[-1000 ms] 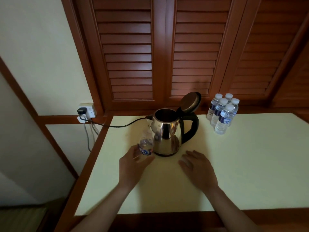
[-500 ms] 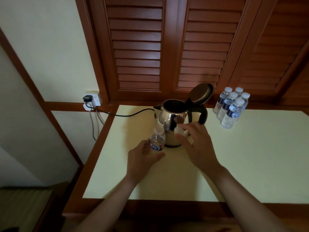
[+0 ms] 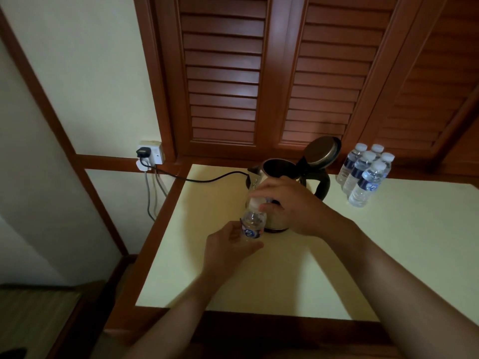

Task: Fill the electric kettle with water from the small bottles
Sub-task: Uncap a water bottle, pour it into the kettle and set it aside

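Small water bottle [image 3: 252,225] sits just left of frame centre, gripped low by the left hand [image 3: 228,251], while the right hand [image 3: 293,206] curls its fingers over the white cap [image 3: 256,203], apparently pinching it. Right behind stands the electric kettle [image 3: 280,167], lid [image 3: 321,152] tipped open. A squeeze as the cap loosens could spurt water toward the power cord [image 3: 207,180]. Spare bottles [image 3: 363,174] wait at upper right.

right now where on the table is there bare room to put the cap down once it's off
Widest bare patch: right half of the table, past the right hand, in front of the spare bottles. Smaller strip on the left, between cord and left hand. Crowded at the kettle, where both hands grip the held bottle.
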{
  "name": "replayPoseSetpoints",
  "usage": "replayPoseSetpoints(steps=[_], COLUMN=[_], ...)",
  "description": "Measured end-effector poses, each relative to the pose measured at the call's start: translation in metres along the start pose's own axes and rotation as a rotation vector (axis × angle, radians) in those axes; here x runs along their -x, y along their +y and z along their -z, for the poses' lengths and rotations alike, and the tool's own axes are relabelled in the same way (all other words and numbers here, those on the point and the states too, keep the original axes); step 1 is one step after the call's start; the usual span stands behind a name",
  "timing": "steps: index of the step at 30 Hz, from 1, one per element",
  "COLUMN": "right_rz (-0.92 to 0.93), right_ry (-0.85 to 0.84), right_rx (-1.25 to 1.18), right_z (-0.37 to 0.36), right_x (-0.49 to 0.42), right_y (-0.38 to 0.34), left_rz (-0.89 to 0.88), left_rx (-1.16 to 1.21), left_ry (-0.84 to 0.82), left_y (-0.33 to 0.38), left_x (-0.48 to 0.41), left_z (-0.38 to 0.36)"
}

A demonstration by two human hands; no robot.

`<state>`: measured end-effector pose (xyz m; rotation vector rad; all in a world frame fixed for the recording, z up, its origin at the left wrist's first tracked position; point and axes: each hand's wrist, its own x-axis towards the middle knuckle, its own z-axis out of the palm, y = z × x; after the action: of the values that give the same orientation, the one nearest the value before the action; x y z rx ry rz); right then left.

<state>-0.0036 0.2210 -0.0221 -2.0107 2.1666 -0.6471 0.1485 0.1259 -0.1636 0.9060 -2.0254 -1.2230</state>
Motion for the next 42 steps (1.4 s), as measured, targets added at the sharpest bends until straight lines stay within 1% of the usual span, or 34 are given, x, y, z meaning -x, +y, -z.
replayPoseSetpoints(steps=[3, 8, 11, 16, 20, 23, 25, 27, 29, 30, 32, 33, 34, 35, 37, 38, 39, 40, 41, 42], right_rz=[0.02, 0.044, 0.006, -0.064, -0.125, -0.263, -0.242, -0.141, -0.09, -0.088, -0.176, -0.197, -0.179, -0.188, -0.197, -0.204, -0.248, -0.315, -0.367, -0.377], right_ry=[-0.056, -0.096, -0.104, -0.052, 0.006, 0.003, 0.023, 0.086, 0.114, 0.129, 0.116, 0.105, 0.109, 0.067, 0.082, 0.145, 0.259, 0.323, 0.338, 0.332], right_rx=[0.074, 0.096, 0.142, 0.255, 0.449, 0.401, 0.417, 0.45, 0.411, 0.397, 0.405, 0.441, 0.521, 0.509, 0.507, 0.454, 0.405, 0.256, 0.142, 0.082], right_z=[0.003, 0.009, 0.012, 0.012, -0.007, -0.014, -0.011, -0.009, -0.01, -0.011, -0.014, -0.017, -0.023, -0.027, -0.035, -0.034, -0.03, -0.03, -0.031, -0.031], right_x=[-0.005, -0.009, -0.012, -0.01, -0.01, -0.011, -0.007, -0.001, 0.006, 0.008, 0.01, 0.012, 0.011, 0.011, 0.016, 0.018, 0.02, 0.023, 0.029, 0.037], right_y=[-0.002, -0.006, -0.012, -0.024, -0.029, -0.026, -0.022, -0.022, -0.025, -0.027, -0.025, -0.024, -0.019, -0.025, -0.022, -0.022, -0.025, -0.028, -0.029, -0.03], left_rz=[0.005, 0.004, -0.01, -0.005, -0.008, -0.004, -0.007, -0.009, -0.023, -0.036, -0.059, -0.074, -0.089, -0.1, -0.12, -0.13, -0.137, -0.142, -0.14, -0.133], left_rx=[-0.008, 0.03, 0.021, 0.001, 0.014, 0.03, 0.02, 0.011, 0.009, 0.006, -0.01, -0.021, -0.029, -0.037, -0.059, -0.067, -0.066, -0.058, -0.048, -0.04], left_ry=[-0.011, -0.021, -0.019, -0.006, -0.023, -0.045, -0.053, -0.044, -0.036, -0.038, -0.054, -0.059, -0.059, -0.058, -0.063, -0.067, -0.065, -0.06, -0.056, -0.054], left_y=[0.0, -0.003, -0.001, -0.003, -0.005, -0.005, -0.003, -0.003, -0.005, -0.007, -0.007, -0.007, -0.007, -0.007, -0.008, -0.007, -0.007, -0.006, -0.006, -0.004], left_x=[-0.002, -0.001, -0.001, -0.002, -0.001, -0.001, 0.0, 0.0, 0.001, 0.001, 0.003, 0.004, 0.004, 0.004, 0.004, 0.004, 0.005, 0.005, 0.006, 0.006], left_z=[0.0, 0.001, 0.001, 0.0, 0.0, 0.001, 0.002, 0.002, 0.001, 0.0, -0.001, -0.002, -0.002, -0.002, -0.001, 0.0, 0.0, 0.001, 0.001, 0.0])
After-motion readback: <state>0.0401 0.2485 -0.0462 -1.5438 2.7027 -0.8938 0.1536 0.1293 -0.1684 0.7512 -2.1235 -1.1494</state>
